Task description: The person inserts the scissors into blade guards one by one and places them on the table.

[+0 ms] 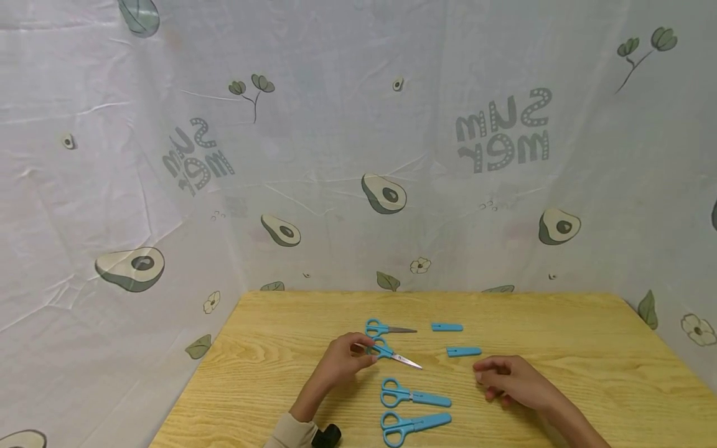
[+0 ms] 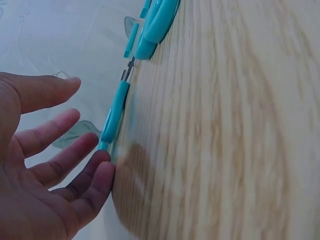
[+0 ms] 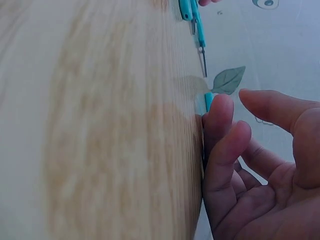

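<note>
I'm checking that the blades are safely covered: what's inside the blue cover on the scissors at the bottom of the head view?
Of those scissors, the handles show, outside the blue cover. Its inside cannot be seen: the cover hides whatever blade is there.

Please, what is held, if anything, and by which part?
Nothing is held: the left hand does not grip the scissors beside it; the right hand is empty.

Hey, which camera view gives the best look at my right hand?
The right wrist view: your right hand is large and close there, its fingers showing clearly, though the frame crops it. The head view shows it whole but much smaller; the left wrist view doesn't show it at all.
</note>
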Available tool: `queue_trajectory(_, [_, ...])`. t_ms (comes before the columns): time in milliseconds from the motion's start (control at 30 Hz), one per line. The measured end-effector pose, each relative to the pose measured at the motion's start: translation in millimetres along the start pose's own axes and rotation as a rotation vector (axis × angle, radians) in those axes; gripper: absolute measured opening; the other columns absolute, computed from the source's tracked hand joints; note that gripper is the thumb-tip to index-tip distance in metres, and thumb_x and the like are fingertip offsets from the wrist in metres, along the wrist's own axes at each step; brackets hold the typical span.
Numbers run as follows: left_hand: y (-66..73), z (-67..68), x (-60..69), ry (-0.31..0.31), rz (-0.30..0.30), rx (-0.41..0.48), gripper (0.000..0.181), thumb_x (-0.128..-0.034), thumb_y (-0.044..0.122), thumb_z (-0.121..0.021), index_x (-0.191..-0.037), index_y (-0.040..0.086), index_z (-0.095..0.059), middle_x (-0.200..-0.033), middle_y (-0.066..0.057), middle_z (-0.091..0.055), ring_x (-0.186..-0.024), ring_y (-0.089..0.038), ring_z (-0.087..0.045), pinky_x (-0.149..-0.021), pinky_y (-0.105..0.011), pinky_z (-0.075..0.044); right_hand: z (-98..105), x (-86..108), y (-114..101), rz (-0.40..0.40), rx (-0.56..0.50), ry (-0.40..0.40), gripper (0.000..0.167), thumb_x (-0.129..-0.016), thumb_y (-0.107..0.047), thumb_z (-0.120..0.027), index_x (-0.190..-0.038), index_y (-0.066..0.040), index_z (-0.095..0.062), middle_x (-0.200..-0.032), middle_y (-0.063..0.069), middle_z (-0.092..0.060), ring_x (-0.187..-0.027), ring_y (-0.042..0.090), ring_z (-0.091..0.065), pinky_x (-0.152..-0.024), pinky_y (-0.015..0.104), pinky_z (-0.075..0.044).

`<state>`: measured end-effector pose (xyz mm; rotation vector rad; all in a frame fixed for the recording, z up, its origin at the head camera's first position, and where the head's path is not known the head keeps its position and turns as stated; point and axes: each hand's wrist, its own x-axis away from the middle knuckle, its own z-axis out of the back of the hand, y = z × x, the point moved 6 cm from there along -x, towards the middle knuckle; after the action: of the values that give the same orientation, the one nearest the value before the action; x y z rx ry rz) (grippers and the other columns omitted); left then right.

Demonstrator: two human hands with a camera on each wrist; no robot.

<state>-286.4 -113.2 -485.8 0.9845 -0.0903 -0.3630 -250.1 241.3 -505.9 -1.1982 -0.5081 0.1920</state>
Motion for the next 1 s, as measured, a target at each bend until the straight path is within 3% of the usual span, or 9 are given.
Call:
queue_trajectory(367, [-5.2, 2.3, -6.6, -0.010, -0.029, -0.029, 0.030, -0.0989, 0.016, -0.079, -0.125, 0.000, -0.074, -0.126, -0.018, -0.074, -0.112, -0.038, -0.069, -0.091, -0.052, -0.061, 4.1, -0.5, -1.2, -0.006, -0.002, 0.010, 0.055, -0.110, -0.026, -0.061, -0.147, 0.014, -0.053, -0.114, 0.008, -0.072, -0.089, 0.020, -0.069, -0.067, 0.031, -0.056])
queue_trajectory(533, [-6.4, 1.0, -10.6, 0.009, -0.041, -0.048, 0.033, -0.0981, 0.019, -0.080, -0.126, 0.001, -0.074, -0.125, -0.015, -0.074, -0.111, -0.034, -0.068, -0.090, -0.043, -0.060, 9.6, -3.2, -3.5, 0.040, 0.074, 0.079, 0.054, -0.110, -0.027, -0.062, -0.146, 0.013, -0.055, -0.116, 0.009, -0.073, -0.093, 0.021, -0.067, -0.069, 0.033, -0.057])
queue_trajectory(667, [-6.6, 0.3, -12.6, 0.014, -0.045, -0.055, 0.034, -0.0976, 0.019, -0.081, -0.126, 0.002, -0.073, -0.127, -0.015, -0.073, -0.115, -0.037, -0.067, -0.092, -0.046, -0.060, 13.9, -4.3, -4.2, 0.048, 0.112, 0.119, 0.053, -0.110, -0.029, -0.063, -0.145, 0.011, -0.057, -0.122, 0.013, -0.073, -0.096, 0.022, -0.067, -0.071, 0.035, -0.059])
queue_trajectory(1000, [-8.3, 1.4, -20.1, -0.007, -0.052, -0.078, 0.034, -0.0994, 0.021, -0.079, -0.128, 0.003, -0.074, -0.127, -0.014, -0.074, -0.113, -0.033, -0.068, -0.095, -0.040, -0.059, 20.5, -11.6, -5.9, 0.048, 0.133, 0.106, 0.054, -0.111, -0.027, -0.061, -0.146, 0.012, -0.054, -0.128, 0.019, -0.072, -0.099, 0.021, -0.069, -0.075, 0.036, -0.060])
